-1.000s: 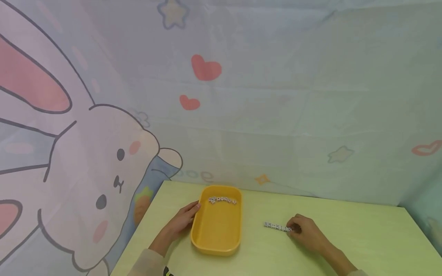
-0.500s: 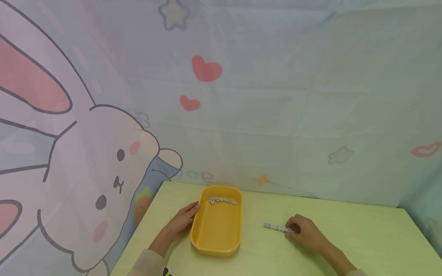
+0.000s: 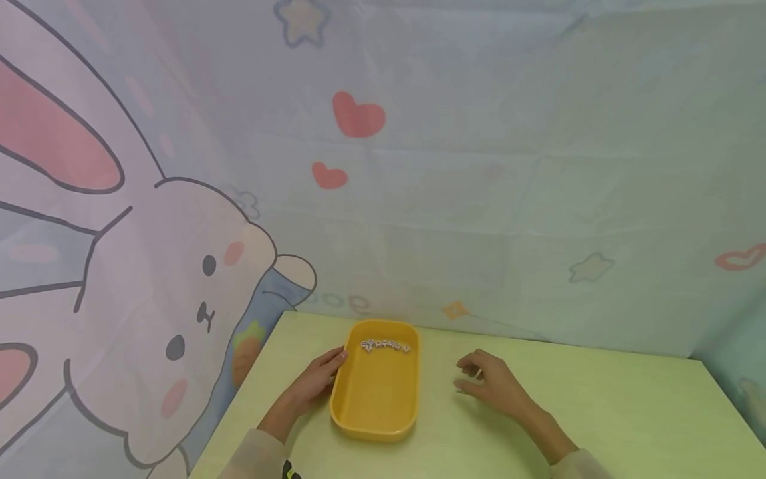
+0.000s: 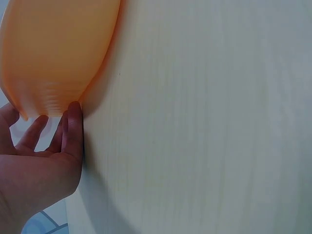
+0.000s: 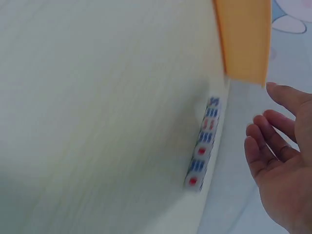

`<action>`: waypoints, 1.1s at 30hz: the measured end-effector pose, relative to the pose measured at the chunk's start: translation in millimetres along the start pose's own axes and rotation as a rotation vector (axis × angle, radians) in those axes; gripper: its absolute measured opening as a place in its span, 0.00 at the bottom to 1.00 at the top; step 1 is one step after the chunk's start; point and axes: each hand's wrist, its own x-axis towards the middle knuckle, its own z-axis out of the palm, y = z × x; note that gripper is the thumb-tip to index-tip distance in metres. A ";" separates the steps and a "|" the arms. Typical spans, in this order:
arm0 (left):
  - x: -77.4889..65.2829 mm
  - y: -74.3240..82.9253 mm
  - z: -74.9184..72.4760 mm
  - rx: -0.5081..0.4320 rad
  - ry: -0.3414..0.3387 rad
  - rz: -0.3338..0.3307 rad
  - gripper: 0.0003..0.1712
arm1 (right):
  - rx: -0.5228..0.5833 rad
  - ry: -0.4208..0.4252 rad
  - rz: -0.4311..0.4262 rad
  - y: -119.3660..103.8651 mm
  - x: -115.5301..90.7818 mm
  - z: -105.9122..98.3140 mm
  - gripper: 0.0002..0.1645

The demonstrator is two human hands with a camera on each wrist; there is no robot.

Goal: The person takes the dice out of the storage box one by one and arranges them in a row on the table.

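A yellow tray (image 3: 376, 396) sits on the pale table, with several small white dice (image 3: 385, 344) scattered near its far end. My left hand (image 3: 311, 384) holds the tray's left side, thumb at the rim and fingers against the outer wall in the left wrist view. To the right of the tray, my right hand (image 3: 493, 382) hovers with loosely bent fingers and nothing between them. A straight row of white dice (image 5: 202, 144) with red and blue pips lies on the table in the right wrist view, apart from that hand. The hand hides most of this row in the head view.
The pale table (image 3: 628, 412) extends to the right of both hands. Behind it hangs a cloth backdrop (image 3: 479, 199) printed with a rabbit, hearts and stars. A small black and yellow item (image 3: 290, 471) shows at the bottom edge near the left sleeve.
My right hand has left the right end of the dice row, where its fingers were, and moved left and up over the row, its fingers spreading. The left hand and tray stay put.
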 end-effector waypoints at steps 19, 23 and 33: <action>0.9 0.5 -2.9 0.001 0.010 -0.006 0.41 | 0.103 0.028 -0.174 -80.2 93.5 83.2 0.20; -0.7 -0.1 -2.0 0.016 -0.008 -0.003 0.40 | 0.174 0.005 -0.106 -83.9 107.7 98.9 0.25; -1.0 -0.5 -1.1 0.025 -0.022 0.014 0.38 | 0.251 0.009 -0.017 -84.8 125.6 127.7 0.29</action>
